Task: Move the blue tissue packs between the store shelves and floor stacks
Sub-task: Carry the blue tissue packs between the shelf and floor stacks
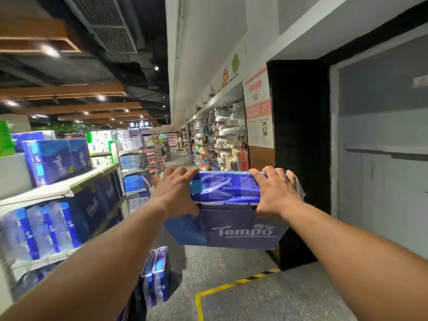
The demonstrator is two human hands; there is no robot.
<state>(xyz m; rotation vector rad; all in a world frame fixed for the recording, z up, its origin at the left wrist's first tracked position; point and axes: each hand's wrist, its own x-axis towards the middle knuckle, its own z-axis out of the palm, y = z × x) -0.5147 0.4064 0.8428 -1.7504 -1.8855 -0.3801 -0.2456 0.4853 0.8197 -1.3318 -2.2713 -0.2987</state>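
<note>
You hold a blue pack [228,212] in mid-air, right of the shelves [69,186].
Your left hand [174,193] and right hand [274,193] clamp its ends; more packs [156,274] stand on the floor below.

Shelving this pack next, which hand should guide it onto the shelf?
Probably the left hand: it grips the pack on the side nearest the shelf. The right hand holds the far end.
</note>
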